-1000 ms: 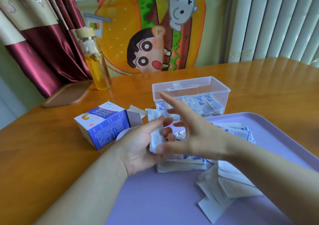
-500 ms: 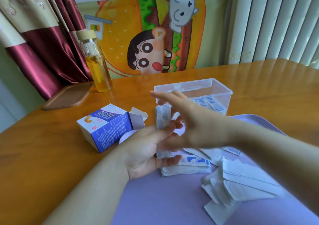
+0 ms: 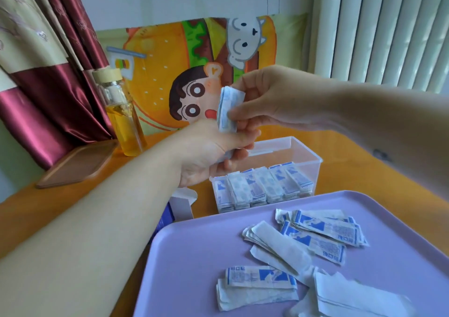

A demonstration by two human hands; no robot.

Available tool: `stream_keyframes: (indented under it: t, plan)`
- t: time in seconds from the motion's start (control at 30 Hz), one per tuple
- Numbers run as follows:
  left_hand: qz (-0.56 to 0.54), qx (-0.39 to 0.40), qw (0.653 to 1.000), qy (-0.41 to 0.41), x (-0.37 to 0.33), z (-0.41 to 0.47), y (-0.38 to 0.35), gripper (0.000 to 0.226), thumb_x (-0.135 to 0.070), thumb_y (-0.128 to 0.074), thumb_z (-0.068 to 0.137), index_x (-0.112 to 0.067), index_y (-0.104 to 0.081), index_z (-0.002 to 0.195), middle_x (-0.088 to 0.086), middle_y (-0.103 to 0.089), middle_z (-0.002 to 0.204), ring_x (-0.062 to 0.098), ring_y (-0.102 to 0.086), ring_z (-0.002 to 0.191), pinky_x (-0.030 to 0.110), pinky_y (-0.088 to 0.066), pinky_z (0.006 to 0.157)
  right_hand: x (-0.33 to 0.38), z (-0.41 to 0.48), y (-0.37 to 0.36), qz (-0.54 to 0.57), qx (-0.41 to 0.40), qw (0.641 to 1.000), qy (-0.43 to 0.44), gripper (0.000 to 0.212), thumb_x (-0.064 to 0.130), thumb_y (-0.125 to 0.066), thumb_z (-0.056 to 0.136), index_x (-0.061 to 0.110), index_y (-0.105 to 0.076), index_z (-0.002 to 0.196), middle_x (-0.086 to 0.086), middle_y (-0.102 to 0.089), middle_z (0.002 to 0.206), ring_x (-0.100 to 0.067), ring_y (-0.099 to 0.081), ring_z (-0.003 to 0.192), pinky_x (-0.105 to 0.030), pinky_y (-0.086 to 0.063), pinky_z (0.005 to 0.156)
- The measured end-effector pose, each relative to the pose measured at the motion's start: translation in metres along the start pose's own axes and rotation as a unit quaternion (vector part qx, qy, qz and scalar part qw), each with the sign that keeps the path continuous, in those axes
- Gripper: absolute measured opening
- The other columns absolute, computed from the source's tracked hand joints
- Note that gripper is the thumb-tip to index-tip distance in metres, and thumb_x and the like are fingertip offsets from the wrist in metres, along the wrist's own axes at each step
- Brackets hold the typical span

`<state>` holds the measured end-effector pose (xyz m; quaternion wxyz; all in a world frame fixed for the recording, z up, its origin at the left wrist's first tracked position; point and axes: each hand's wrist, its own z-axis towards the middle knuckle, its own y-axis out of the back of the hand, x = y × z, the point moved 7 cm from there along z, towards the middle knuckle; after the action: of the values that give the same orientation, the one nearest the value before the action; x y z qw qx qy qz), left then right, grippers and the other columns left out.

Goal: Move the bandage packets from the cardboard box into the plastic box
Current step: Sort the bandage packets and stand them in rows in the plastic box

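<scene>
Your right hand (image 3: 262, 105) pinches the bandage packet stack (image 3: 227, 109); left hand (image 3: 206, 151) hold unclear. Likely light, slippery paper: pinch mid-length, firmly.

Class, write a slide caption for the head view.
Right hand and left hand hold bandage packets above the plastic box, beside a purple tray.

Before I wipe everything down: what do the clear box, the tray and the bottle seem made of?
Box: clear, glossy hard plastic; the packets show through its wall. Tray: probably matte lilac plastic, smooth with a moulded rim. Bottle: likely glass, transparent and shiny, with a pale cap that looks wooden.
</scene>
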<state>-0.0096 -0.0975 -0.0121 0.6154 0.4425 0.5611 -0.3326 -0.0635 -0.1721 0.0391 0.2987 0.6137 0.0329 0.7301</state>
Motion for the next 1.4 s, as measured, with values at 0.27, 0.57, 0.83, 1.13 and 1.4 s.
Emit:
stream_keyframes:
  t: [0.27,0.57,0.83,1.13,1.4]
  plan:
    - [0.334,0.021,0.942,0.003,0.006,0.060,0.006,0.020,-0.028,-0.061,0.090,-0.021,-0.069,0.106,0.001,-0.071,0.102,0.017,-0.065,0.099,0.037,-0.052,0.092,-0.061,0.028,0.051,-0.163,-0.068,0.975,-0.134,0.013,-0.002,-0.058,0.088,0.011,-0.059,0.083,-0.008,-0.060,0.071,-0.013,-0.058,0.060,-0.020,-0.054,0.057]
    - [0.572,0.071,0.815,0.058,0.049,0.095,-0.008,0.034,0.000,-0.041,0.088,-0.017,-0.070,0.092,0.001,-0.068,0.096,0.018,-0.063,0.089,0.027,-0.050,0.069,-0.134,0.028,0.027,-0.188,0.087,0.935,-0.289,0.019,-0.009,-0.048,0.090,0.006,-0.053,0.101,-0.009,-0.054,0.067,-0.014,-0.051,0.056,-0.019,-0.049,0.050]
    - [0.593,0.105,0.796,0.060,0.055,0.101,-0.019,0.033,-0.005,-0.041,0.089,-0.025,-0.068,0.091,-0.003,-0.066,0.100,0.016,-0.059,0.092,0.029,-0.051,0.079,-0.150,0.027,0.015,-0.272,0.117,0.903,-0.311,0.038,-0.005,-0.049,0.091,0.007,-0.050,0.127,-0.004,-0.053,0.072,-0.011,-0.051,0.059,-0.015,-0.046,0.046]
    - [0.593,0.112,0.795,0.054,0.055,0.100,-0.021,0.037,-0.005,-0.042,0.090,-0.028,-0.070,0.100,-0.007,-0.065,0.105,0.014,-0.058,0.091,0.026,-0.050,0.079,-0.139,0.025,0.012,-0.475,0.143,0.838,-0.228,0.032,0.018,-0.050,0.096,0.007,-0.055,0.125,-0.010,-0.065,0.118,-0.021,-0.064,0.103,-0.011,-0.036,0.053]
    - [0.536,0.066,0.842,0.020,0.044,0.097,-0.015,0.037,0.000,-0.045,0.089,-0.028,-0.070,0.086,-0.012,-0.066,0.096,0.009,-0.059,0.089,0.022,-0.047,0.072,-0.108,0.019,0.030,-0.436,0.053,0.881,-0.177,0.028,0.008,-0.056,0.090,0.013,-0.062,0.117,-0.005,-0.070,0.101,-0.013,-0.059,0.070,-0.014,-0.046,0.057]
